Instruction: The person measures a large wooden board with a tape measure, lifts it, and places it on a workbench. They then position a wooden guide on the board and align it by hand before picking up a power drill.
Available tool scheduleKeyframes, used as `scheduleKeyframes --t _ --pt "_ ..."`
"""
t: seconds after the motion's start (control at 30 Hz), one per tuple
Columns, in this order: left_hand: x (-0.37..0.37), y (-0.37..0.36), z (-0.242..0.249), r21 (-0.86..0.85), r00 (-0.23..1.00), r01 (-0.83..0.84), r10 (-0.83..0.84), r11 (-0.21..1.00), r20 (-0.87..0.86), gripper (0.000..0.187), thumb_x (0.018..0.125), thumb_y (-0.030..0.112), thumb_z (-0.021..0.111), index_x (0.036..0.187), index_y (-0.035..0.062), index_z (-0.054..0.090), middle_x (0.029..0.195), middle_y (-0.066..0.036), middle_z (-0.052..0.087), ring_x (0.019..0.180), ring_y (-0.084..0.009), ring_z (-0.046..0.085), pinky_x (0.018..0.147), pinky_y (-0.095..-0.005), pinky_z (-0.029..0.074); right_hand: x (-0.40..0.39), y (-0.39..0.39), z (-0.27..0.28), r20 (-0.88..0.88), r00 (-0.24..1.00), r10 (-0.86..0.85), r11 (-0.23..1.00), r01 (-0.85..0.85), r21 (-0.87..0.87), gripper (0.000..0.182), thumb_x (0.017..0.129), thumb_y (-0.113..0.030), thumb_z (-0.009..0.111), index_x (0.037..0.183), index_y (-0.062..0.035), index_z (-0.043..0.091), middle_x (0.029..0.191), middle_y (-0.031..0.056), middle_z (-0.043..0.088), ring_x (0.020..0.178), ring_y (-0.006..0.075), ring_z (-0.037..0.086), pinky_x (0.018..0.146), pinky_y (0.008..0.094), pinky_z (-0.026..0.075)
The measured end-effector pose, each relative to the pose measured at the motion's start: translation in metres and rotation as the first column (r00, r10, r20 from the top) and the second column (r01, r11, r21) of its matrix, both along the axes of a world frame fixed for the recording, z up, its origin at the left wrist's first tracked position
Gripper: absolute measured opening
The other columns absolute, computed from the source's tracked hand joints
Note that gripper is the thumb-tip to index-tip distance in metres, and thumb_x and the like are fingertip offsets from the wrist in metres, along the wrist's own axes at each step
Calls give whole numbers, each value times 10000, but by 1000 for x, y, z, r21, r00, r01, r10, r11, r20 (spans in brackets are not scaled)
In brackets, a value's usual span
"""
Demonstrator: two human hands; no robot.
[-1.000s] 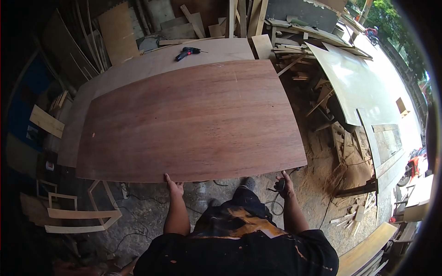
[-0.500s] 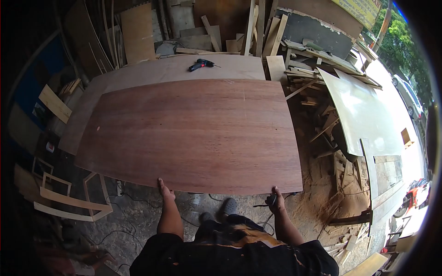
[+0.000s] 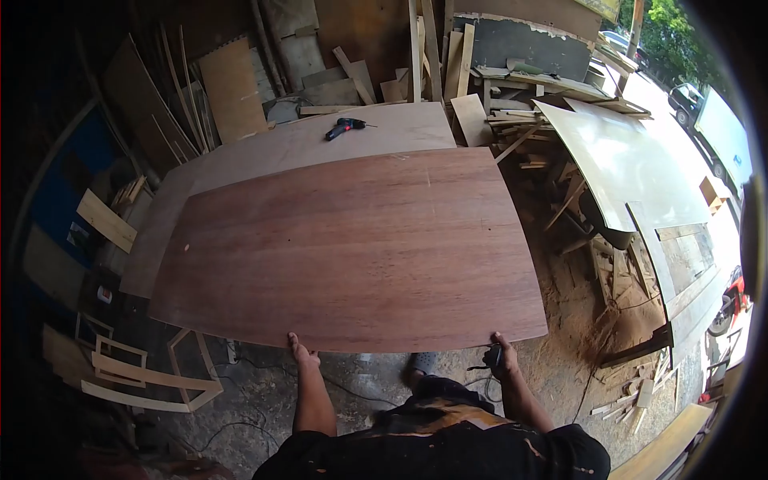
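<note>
A large reddish-brown plywood sheet lies over a paler board and juts out toward me. My left hand grips its near edge left of the middle, thumb on top and fingers hidden underneath. Near the right corner, my right hand holds the same edge, thumb on top. A small dark object with a strap is also at my right hand; what it is I cannot make out. Beyond the sheet, a cordless drill rests on the paler board.
Wooden frames stand at the lower left. On the right are a glossy pale panel, scrap wood and sawdust. Cables run over the floor by my feet. Boards lean at the back.
The view has shifted, and the sheet with both hands now appears lower and further right in it. Only one shoe shows clearly below the sheet, where two showed before. Both hands keep their grip.
</note>
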State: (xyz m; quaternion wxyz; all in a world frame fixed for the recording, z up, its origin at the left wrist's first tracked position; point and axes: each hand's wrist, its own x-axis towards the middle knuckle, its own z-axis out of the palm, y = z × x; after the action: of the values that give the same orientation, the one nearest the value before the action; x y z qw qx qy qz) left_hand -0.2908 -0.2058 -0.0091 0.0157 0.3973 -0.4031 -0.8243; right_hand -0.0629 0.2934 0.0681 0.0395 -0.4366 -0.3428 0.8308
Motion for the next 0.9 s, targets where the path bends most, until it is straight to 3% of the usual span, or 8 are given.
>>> scheduleKeyframes --t 0.1,0.17,0.2,0.33,0.53,0.7,0.77,0.9 --pt "45 -8 20 41 997 47 -44 998 -71 720 827 528 604 1407 225 304 1419 -60 357 1284 -289 358 1054 -513 269 43 -7 8 -29 994 -106 994 107 36 243 835 -344 640 894 -113 593 615 32 526 456 182 526 423 315 430" --pt "74 -11 73 43 997 63 -60 997 -51 672 822 493 620 1361 185 361 1364 -61 407 1243 -282 396 1034 -488 308 71 -22 49 -33 996 -87 981 91 173 243 838 -350 616 887 -113 589 606 27 533 412 161 516 368 275 400" --pt "92 -14 101 49 997 69 -68 996 -23 627 818 457 635 1316 145 418 1310 -63 457 1201 -275 434 1015 -463 347 81 -29 60 -124 980 -154 947 182 263 263 830 -366 617 880 -110 583 576 28 519 393 162 516 346 281 388" --pt "121 -35 192 -2 961 153 -149 988 -231 475 854 336 590 1236 77 477 1235 -103 506 1140 -276 487 978 -442 406 104 -44 134 -257 964 -62 842 189 505 301 811 -319 637 866 -36 549 543 80 538 401 171 521 377 277 418" --pt "86 -48 258 -49 761 296 -266 954 -591 346 876 271 555 1131 41 520 1136 -148 570 1041 -268 564 909 -414 482 64 -46 222 -346 936 66 740 187 647 279 831 -279 636 888 -25 537 653 50 560 482 128 543 425 248 428" --pt "45 -39 302 -253 709 198 -317 947 -630 279 888 203 554 1096 19 528 1024 -111 617 923 -204 613 808 -323 515 20 -26 270 -408 913 13 591 323 740 280 794 -244 687 883 -18 547 683 49 576 508 114 548 463 235 442" --pt "28 -40 321 -470 667 66 -389 880 -635 211 903 162 561 1040 7 522 910 -66 610 765 -145 621 666 -258 517 5 -12 279 -433 900 54 559 332 759 328 791 -285 695 903 -12 553 684 45 573 509 109 541 467 230 436" --pt "-15 -33 350 -610 627 -91 -431 787 -649 291 900 245 612 1045 11 518 844 -42 594 697 -115 592 586 -222 476 -35 -6 310 -532 846 22 498 452 740 356 822 -301 669 961 4 550 688 42 563 532 107 530 480 220 413"
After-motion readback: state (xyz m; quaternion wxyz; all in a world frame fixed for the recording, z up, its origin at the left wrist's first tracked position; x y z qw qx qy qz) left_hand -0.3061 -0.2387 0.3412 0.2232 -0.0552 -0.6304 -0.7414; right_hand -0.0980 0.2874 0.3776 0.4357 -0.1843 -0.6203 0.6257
